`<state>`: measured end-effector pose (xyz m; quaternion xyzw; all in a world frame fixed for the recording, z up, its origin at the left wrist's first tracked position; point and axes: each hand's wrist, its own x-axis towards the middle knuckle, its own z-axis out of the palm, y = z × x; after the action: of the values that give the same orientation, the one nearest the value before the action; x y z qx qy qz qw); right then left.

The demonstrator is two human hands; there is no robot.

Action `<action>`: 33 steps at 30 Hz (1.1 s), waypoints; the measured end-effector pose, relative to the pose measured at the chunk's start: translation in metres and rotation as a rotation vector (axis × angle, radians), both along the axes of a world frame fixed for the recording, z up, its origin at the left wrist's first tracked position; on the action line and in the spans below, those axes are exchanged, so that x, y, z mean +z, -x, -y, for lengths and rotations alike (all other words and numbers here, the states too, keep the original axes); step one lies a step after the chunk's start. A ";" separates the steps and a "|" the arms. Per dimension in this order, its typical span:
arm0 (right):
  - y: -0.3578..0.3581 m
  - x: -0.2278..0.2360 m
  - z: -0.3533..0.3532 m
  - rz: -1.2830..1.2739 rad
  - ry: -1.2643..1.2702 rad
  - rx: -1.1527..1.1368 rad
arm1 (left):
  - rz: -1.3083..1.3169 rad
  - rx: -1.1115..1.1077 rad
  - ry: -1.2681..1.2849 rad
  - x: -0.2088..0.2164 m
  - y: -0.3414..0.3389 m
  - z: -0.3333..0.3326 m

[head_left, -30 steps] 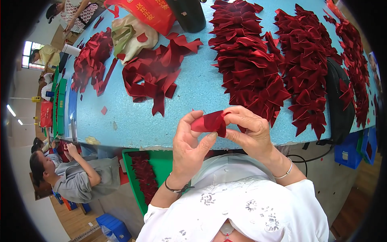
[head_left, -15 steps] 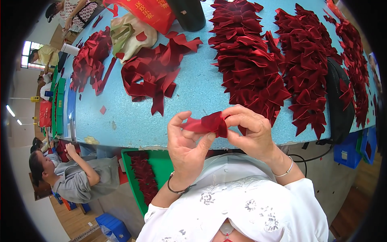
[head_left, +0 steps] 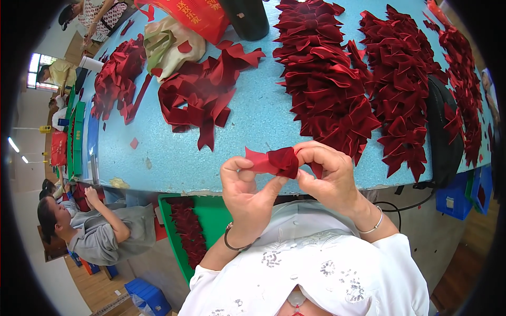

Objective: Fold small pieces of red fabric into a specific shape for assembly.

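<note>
A dark red velvet ribbon point(head_left: 283, 161), folded over into a loop, is held between my two hands just above the table's near edge. My left hand point(head_left: 247, 187) pinches it from below with the thumb, and a lighter red tail sticks out past those fingers. On the other side, my right hand point(head_left: 329, 171) grips the loop's right end with thumb and forefinger; a short bit of ribbon shows behind its fingers. Beyond my hands lies a long row of finished red bows point(head_left: 329, 100), and farther left a loose heap of red ribbon strips point(head_left: 197, 97).
More bow rows point(head_left: 398, 84) lie to the right beside a black bag point(head_left: 443, 131). A dark cylinder point(head_left: 245, 18), a red bag point(head_left: 192, 16) and a pale cloth point(head_left: 171, 45) stand at the back. A green tray point(head_left: 213, 213) with bows sits below the edge. A person point(head_left: 105, 226) sits at left.
My left fingers have curled in more, and the ribbon's lighter tail now stands up clear of them. Both hands stay in nearly the same place.
</note>
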<state>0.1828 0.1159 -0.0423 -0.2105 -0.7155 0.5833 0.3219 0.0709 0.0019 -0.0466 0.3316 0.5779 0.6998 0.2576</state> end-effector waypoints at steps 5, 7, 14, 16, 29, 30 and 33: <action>-0.001 -0.002 -0.005 -0.037 -0.030 0.062 | 0.129 0.062 -0.083 -0.005 0.000 0.003; -0.001 -0.001 -0.005 -0.044 -0.040 0.071 | 0.208 0.053 -0.077 -0.003 -0.001 0.003; -0.002 0.004 -0.003 0.083 -0.076 0.072 | 0.303 -0.050 -0.127 -0.002 0.006 0.006; -0.003 0.003 -0.005 0.054 -0.039 0.098 | 0.319 -0.076 -0.144 -0.002 0.007 0.006; -0.009 -0.001 -0.015 -0.104 0.327 0.338 | 0.529 -0.052 -0.174 0.005 0.007 0.008; -0.009 -0.002 -0.015 -0.156 0.380 0.369 | 0.555 -0.056 -0.173 0.007 0.007 0.008; -0.007 -0.003 -0.013 -0.198 0.478 0.361 | 0.540 -0.054 -0.196 0.006 0.008 0.007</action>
<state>0.1898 0.1288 -0.0457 -0.0918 -0.5490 0.8004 0.2226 0.0633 -0.0054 -0.0410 0.1717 0.4089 0.8082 0.3875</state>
